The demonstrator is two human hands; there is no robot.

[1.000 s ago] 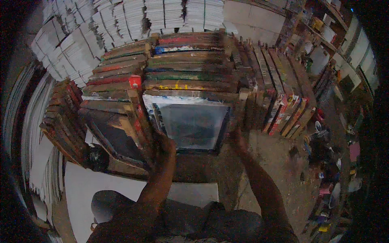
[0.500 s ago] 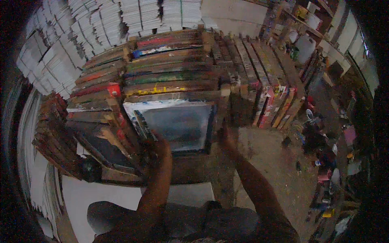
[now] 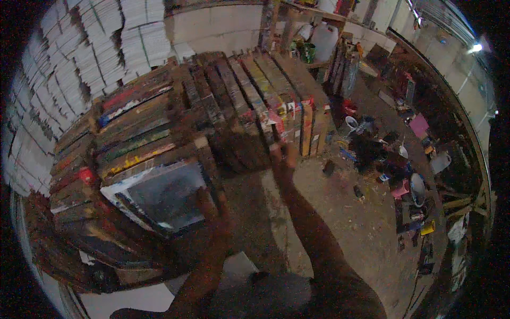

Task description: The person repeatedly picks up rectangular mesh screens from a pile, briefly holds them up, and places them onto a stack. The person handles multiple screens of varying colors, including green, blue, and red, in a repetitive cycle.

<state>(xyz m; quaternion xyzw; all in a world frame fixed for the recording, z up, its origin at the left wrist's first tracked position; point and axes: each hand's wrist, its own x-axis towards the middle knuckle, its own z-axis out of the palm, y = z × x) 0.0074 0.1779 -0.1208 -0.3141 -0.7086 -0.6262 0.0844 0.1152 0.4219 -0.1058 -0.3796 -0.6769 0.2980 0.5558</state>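
A framed screen (image 3: 170, 194) with a grey mesh panel and pale, paint-smeared edges leans at the front of a row of wooden frames (image 3: 138, 143). Over its lower right edge is my left hand (image 3: 213, 210), blurred, its fingers apart; I see nothing held in it. My right hand (image 3: 284, 159) reaches to the paint-marked ends of a second row of upright frames (image 3: 276, 95) on the right. Its fingers look parted and close to a red-and-white frame end; whether they touch it is hard to tell in the dim light.
Tall stacks of white sheets (image 3: 101, 48) rise at the back left. Tubs, cloths and other clutter (image 3: 382, 159) cover the floor at the right. A whitish jug (image 3: 324, 40) stands on a shelf at the back. Below the frames lies a white sheet (image 3: 127, 300).
The view has swung right, so the frames sit further left. My left hand has gone from the screen's left side to its right edge. My right hand has moved to the right-hand row.
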